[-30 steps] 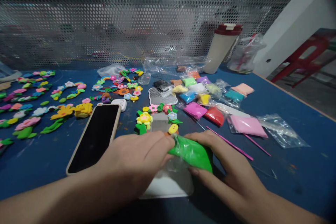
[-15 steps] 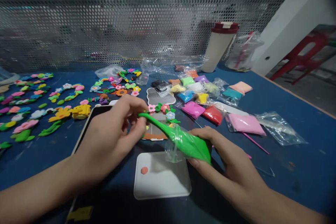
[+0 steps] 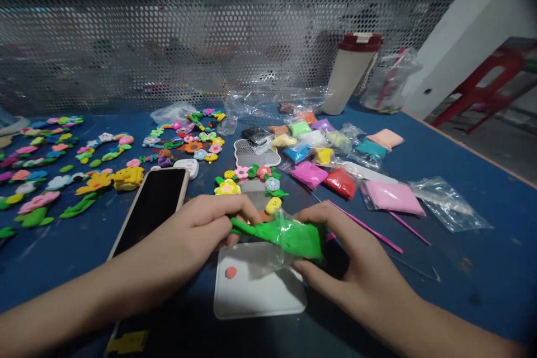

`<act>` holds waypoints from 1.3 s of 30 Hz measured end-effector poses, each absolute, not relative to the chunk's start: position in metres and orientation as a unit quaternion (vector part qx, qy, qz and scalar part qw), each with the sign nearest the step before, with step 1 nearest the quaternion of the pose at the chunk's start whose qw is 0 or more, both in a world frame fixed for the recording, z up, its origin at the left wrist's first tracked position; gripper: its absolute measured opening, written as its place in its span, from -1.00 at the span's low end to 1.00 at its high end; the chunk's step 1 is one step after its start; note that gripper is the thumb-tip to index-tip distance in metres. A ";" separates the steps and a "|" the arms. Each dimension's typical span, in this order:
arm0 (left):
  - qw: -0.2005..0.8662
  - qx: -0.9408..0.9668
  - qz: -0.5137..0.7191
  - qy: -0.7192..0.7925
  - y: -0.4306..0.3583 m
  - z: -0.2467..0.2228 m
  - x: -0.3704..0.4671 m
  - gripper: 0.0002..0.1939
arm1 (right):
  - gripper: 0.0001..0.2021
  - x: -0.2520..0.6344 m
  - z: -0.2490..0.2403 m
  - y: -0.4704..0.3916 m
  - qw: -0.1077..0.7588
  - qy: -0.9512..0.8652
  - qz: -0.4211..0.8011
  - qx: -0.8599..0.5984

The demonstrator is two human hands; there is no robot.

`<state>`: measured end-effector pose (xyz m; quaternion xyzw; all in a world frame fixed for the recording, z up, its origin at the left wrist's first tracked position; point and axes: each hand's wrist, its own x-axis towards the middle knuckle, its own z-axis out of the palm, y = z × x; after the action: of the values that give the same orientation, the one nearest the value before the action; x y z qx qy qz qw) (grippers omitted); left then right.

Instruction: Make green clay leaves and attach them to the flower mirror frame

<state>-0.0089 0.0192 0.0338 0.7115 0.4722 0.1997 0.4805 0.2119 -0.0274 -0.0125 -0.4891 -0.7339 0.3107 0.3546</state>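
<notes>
Bright green clay (image 3: pixel 300 238) in a clear plastic bag is stretched between both hands, above a white rounded board (image 3: pixel 260 293). My left hand (image 3: pixel 201 235) pinches the drawn-out end of the clay, its fingertips partly hidden. Fingers and thumb of my right hand (image 3: pixel 352 263) grip the bagged bulk from the right. A small coral piece (image 3: pixel 230 272) lies on the board's left part. Just behind the hands is a frame edged with clay flowers (image 3: pixel 227 187), a yellow piece (image 3: pixel 273 205) and green leaves.
A black-screened phone (image 3: pixel 155 201) lies left of the hands. Clay flower wreaths (image 3: pixel 107 147) cover the left side. Coloured clay packets (image 3: pixel 309 175), pink sticks (image 3: pixel 369 226) and a pink packet (image 3: pixel 394 197) are to the right. A tumbler (image 3: pixel 350 75) stands at the back.
My left hand has moved down and slightly right, bringing the clay's drawn-out end lower and nearer the bag. More of the phone and the flower frame now shows.
</notes>
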 end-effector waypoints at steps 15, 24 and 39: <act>0.459 0.753 0.196 0.429 0.013 0.041 -0.004 -0.61 | -0.79 0.213 -0.017 -0.025 0.315 -0.726 0.294 -0.536; 0.376 0.804 0.166 0.429 0.020 0.031 0.000 -0.94 | -0.75 0.214 -0.015 -0.027 0.322 -0.745 0.314 -0.492; 0.276 0.837 0.245 0.403 0.002 0.012 0.010 -0.95 | -0.67 0.204 -0.021 -0.034 0.307 -0.813 0.293 -0.398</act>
<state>0.0098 0.0019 0.0124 0.8373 0.4030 0.2454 0.2763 0.2036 -0.0341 -0.0215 -0.3984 -0.8133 0.2929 0.3067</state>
